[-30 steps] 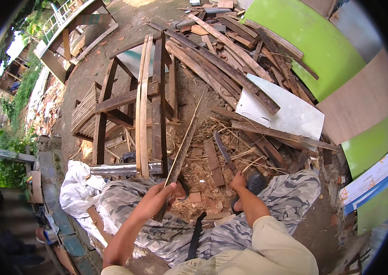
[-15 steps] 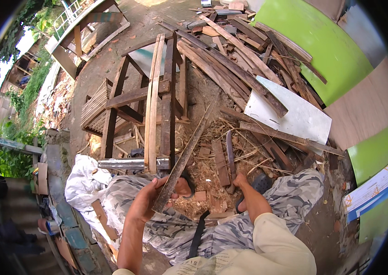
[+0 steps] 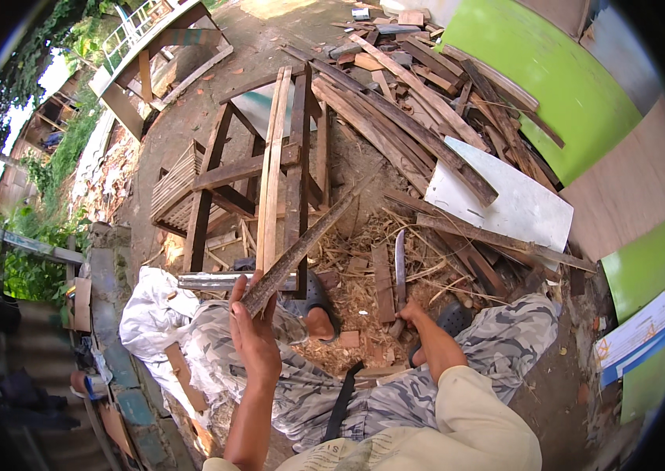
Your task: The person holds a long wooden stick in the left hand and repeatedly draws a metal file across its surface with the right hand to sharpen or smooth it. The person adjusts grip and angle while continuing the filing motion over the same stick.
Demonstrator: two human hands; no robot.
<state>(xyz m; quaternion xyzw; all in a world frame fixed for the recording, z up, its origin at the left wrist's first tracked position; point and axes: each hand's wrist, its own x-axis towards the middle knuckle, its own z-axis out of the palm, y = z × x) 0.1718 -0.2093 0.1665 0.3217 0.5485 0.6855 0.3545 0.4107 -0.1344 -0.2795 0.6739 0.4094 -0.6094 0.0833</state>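
1. Although its fingers stand nearly straight, the one bare left hand [image 3: 258,341], at seven o'clock from the middle of the view, holds one long, narrow, dark-brown strip of rough wood [image 3: 301,247] loosely, the lower end lying between thumb and fingers.
2. That one strip slants up from the hand toward one o'clock, its far tip just above the middle of the view.
3. The one bare right hand [image 3: 415,315], between four and five o'clock, is closed round the mostly hidden handle of one long, slightly curved steel knife [image 3: 401,263], whose blade points to twelve o'clock.
4. On the nine o'clock side of the blade lies one flat, reddish-brown wooden board [image 3: 383,282], among loose, straw-coloured wood shavings [image 3: 348,247] too many to count.
5. Between ten and eleven o'clock stands one dark-brown, open wooden frame [image 3: 298,188], with two long, pale wooden battens [image 3: 272,173] side by side against it.
6. At one o'clock is one heap of brown scrap wood [image 3: 436,98], its overlapping pieces uncountable; at two o'clock, one large lime-green panel [image 3: 552,94]; between two and three, one flat white sheet [image 3: 517,200].
7. Two dark-grey rubber clogs [image 3: 455,317] show, at four and between six and seven o'clock.
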